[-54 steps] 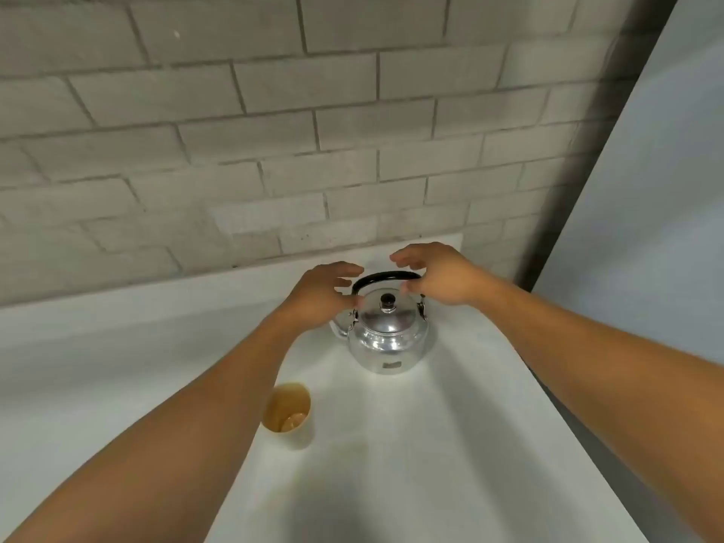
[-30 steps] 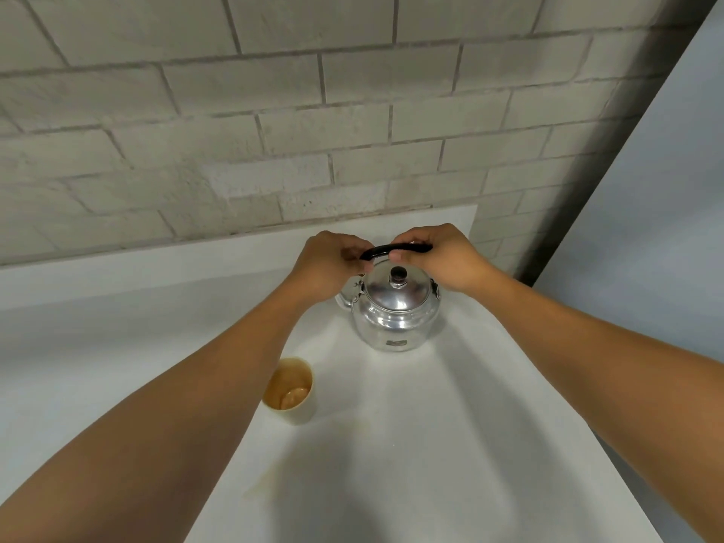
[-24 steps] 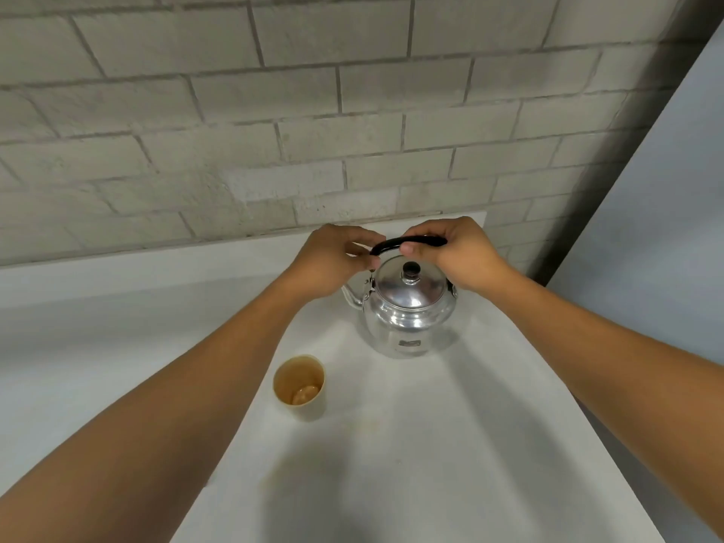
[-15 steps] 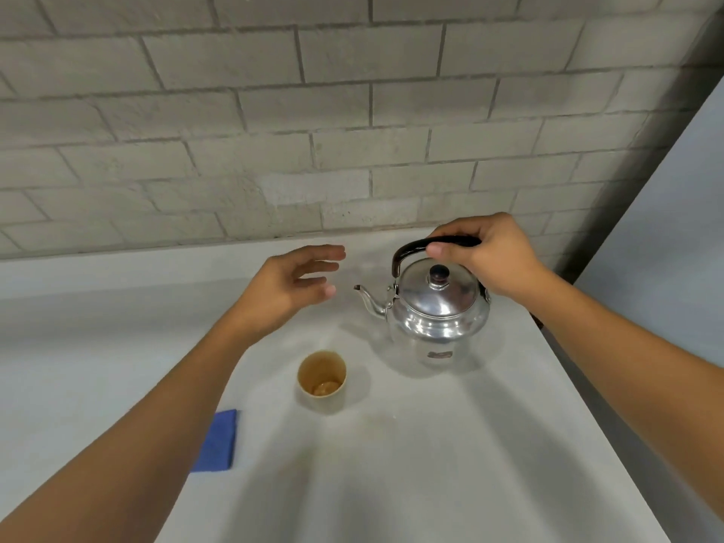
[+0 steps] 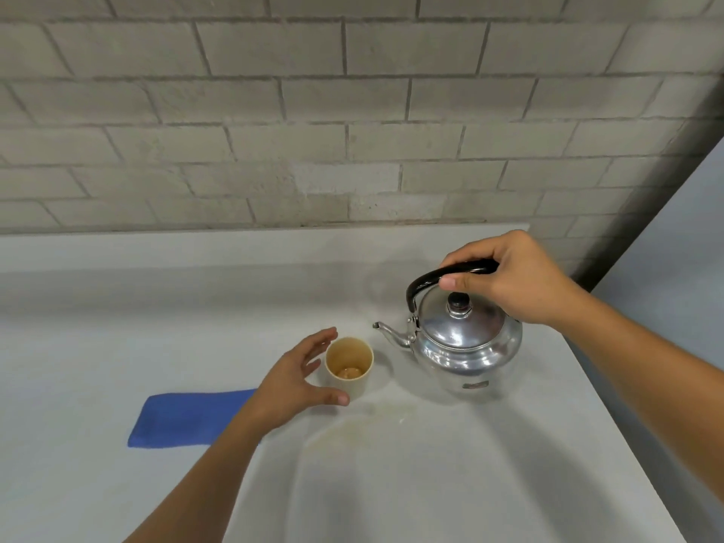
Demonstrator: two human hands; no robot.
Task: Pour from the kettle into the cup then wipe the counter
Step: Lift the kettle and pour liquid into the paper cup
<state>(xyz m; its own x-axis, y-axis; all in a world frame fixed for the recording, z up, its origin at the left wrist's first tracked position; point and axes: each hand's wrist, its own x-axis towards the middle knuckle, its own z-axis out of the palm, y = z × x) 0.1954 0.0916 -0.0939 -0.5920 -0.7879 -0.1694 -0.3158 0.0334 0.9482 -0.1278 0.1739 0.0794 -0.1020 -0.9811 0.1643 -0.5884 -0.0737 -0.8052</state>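
Note:
A shiny steel kettle [image 5: 468,346] with a black handle and lid knob is at the right of the white counter [image 5: 431,484], spout pointing left. My right hand [image 5: 509,284] is closed around its handle. A small tan cup [image 5: 349,366] stands upright just left of the spout, with a little brown liquid at its bottom. My left hand [image 5: 295,380] is open and curved around the cup's left side, thumb in front of it, fingers apart. A folded blue cloth [image 5: 188,419] lies flat to the left, partly under my left forearm.
A grey brick wall [image 5: 313,131] rises behind the counter. The counter's right edge runs diagonally near the kettle, with a pale panel [image 5: 685,248] beyond it. A faint brownish stain [image 5: 352,429] marks the counter in front of the cup.
My left hand let go of the kettle handle and dropped down to the cup's side. My right hand kept hold of the handle. The view swung left, bringing the blue cloth in.

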